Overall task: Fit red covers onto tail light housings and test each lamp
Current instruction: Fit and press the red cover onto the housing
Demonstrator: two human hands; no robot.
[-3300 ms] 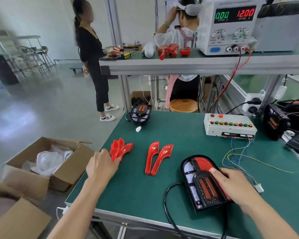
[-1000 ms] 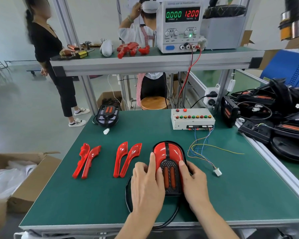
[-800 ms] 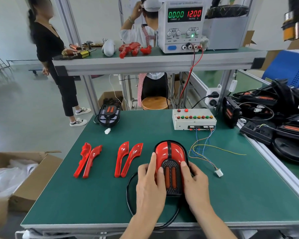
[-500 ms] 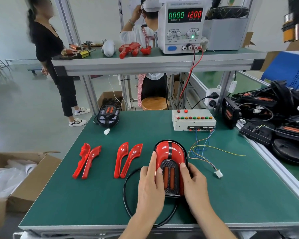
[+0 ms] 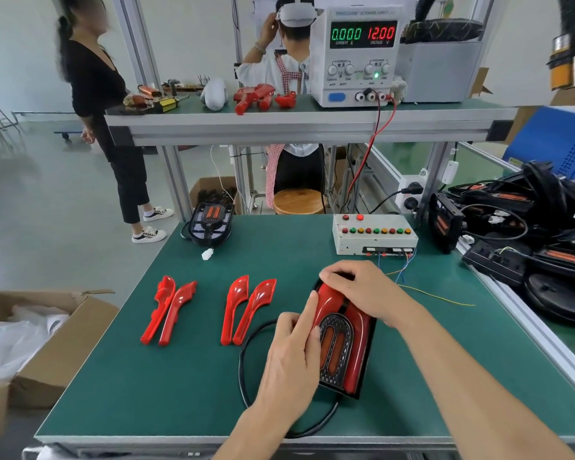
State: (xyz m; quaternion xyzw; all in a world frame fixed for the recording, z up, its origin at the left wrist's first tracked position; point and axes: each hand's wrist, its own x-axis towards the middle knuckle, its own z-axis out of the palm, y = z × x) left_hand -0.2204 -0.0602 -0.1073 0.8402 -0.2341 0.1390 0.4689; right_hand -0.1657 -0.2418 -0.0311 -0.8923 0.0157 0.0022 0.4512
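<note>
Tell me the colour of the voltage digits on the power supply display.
Red: the voltage digits read 12.00, beside green current digits. Head view shows them.

Green bench (image 5: 186,376); red covers (image 5: 246,310); housing (image 5: 342,346)

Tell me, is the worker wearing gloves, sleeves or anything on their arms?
No. Both the left hand and right hand are bare, with no gloves, rings, watch or bracelet visible. Both forearms are uncovered to the frame's bottom edge, so no sleeves show. Fingernails are short and unpainted.
</note>
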